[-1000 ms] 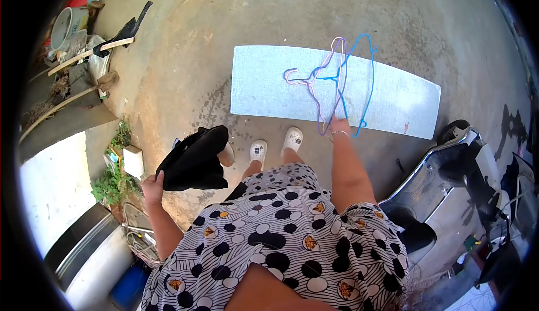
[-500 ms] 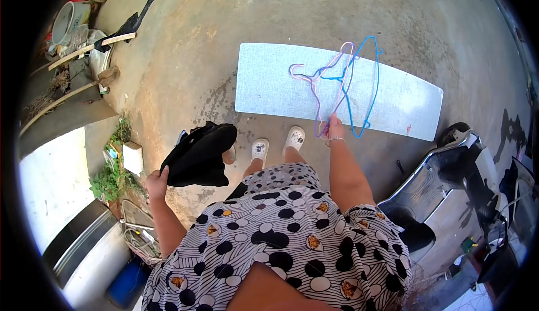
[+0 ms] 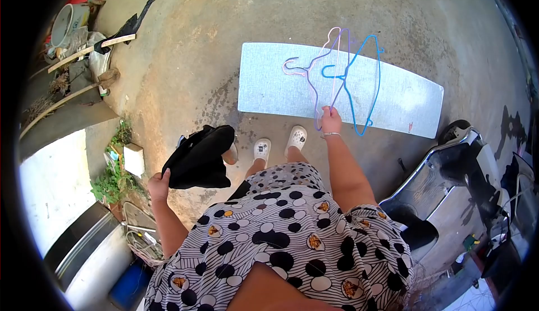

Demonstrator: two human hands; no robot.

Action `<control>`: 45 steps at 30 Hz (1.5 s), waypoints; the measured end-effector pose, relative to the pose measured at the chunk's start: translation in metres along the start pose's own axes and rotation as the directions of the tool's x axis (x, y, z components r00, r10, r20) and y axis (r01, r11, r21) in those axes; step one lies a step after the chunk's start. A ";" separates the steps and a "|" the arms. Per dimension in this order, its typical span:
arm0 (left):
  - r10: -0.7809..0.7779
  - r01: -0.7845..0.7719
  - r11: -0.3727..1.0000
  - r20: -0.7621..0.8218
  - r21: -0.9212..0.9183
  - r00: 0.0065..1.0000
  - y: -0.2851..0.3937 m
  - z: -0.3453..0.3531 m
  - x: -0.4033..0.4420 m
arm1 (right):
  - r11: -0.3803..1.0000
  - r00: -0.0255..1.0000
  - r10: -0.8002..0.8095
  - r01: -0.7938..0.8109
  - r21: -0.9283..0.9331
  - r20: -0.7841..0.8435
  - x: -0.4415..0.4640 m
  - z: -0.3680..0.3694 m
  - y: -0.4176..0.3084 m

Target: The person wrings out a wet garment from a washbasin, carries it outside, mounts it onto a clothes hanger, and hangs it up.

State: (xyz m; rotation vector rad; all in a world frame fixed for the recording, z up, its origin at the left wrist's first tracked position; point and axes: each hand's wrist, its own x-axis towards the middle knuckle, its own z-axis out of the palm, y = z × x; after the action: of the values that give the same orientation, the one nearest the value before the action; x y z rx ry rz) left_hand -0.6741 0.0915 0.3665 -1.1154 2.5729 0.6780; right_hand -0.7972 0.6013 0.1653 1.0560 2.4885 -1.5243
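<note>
My left hand [image 3: 159, 186] is closed on the edge of a black cloth garment [image 3: 199, 159], which hangs bunched up to the left of my feet. In my right hand [image 3: 331, 121] I grip the lower ends of a purple hanger [image 3: 316, 99] and a pink hanger [image 3: 338, 58], held together over a pale board [image 3: 266, 89]. A blue hanger [image 3: 379, 78] lies on the board just right of them, its far corner past the board's edge. Whether my right hand touches the blue hanger I cannot tell.
To the right stands a parked scooter [image 3: 438, 182]. Buckets [image 3: 68, 24], wooden strips [image 3: 92, 47] and a black plastic strip [image 3: 126, 27] lie at the upper left. Green plants [image 3: 109, 182] and a white block [image 3: 133, 159] are at the left.
My right hand has shifted slightly left and away from me, taking the purple and pink hangers with it. These have separated more from the blue one. My left hand and the garment are nearly still.
</note>
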 end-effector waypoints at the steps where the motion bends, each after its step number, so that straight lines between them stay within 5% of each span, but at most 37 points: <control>1: -0.004 0.004 1.000 0.000 -0.010 1.000 -0.001 0.000 0.000 | 0.998 0.997 -0.058 0.057 0.027 0.041 -0.001 0.005 -0.002; 5: 0.039 -0.039 0.999 -0.008 0.014 0.999 -0.008 0.004 0.004 | 0.997 0.966 0.035 -0.050 0.054 0.255 0.004 0.033 0.015; 7: 0.034 -0.034 0.999 -0.010 -0.012 0.999 -0.014 0.006 0.009 | 0.995 0.921 0.078 -0.051 -0.082 0.382 0.004 0.042 0.013; 9: 0.029 -0.029 0.998 -0.010 -0.049 1.000 -0.019 0.003 0.010 | 0.987 0.918 0.045 0.019 -0.156 0.395 -0.005 0.049 0.001; 11: 0.068 -0.070 0.995 -0.037 -0.067 0.997 -0.017 0.004 0.011 | 0.880 0.905 0.026 0.180 -0.438 0.425 -0.006 0.045 -0.016; 15: 0.038 -0.041 0.995 -0.027 -0.089 0.999 -0.007 0.002 0.008 | 0.888 0.930 -0.013 0.179 -0.423 0.367 -0.005 0.041 -0.016; 17: 0.012 -0.014 0.994 -0.020 -0.107 1.000 -0.006 0.003 0.010 | 0.804 0.898 -0.060 0.303 -0.512 0.436 0.001 0.031 -0.011; 27: -0.005 0.005 0.997 0.002 -0.078 1.000 -0.016 0.007 0.023 | 0.653 0.966 -0.256 0.141 -0.744 -0.042 0.030 -0.071 0.025; 29: -0.025 0.025 1.000 0.028 -0.004 0.999 -0.005 0.004 0.020 | 0.623 0.989 0.146 -0.104 -0.775 -0.015 0.027 -0.085 0.013; 35: -0.063 0.061 0.997 0.073 0.042 0.995 -0.011 0.001 0.023 | 0.552 0.963 0.270 -0.166 -0.817 -0.013 0.017 -0.074 0.016; 39: -0.062 0.060 0.998 0.068 0.025 0.996 -0.004 -0.009 0.019 | 0.632 0.974 0.224 -0.149 -0.761 -0.005 0.018 -0.060 0.041; 45: 0.032 -0.024 0.998 0.143 -0.059 0.989 -0.002 -0.026 0.033 | 0.810 0.993 -0.114 0.113 -0.575 0.034 -0.010 -0.056 -0.001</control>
State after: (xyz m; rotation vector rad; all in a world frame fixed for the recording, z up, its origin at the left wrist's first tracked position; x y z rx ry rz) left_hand -0.6964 0.0567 0.3753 -1.0097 2.4662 0.8128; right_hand -0.7727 0.6400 0.1983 0.8043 2.7687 -0.6712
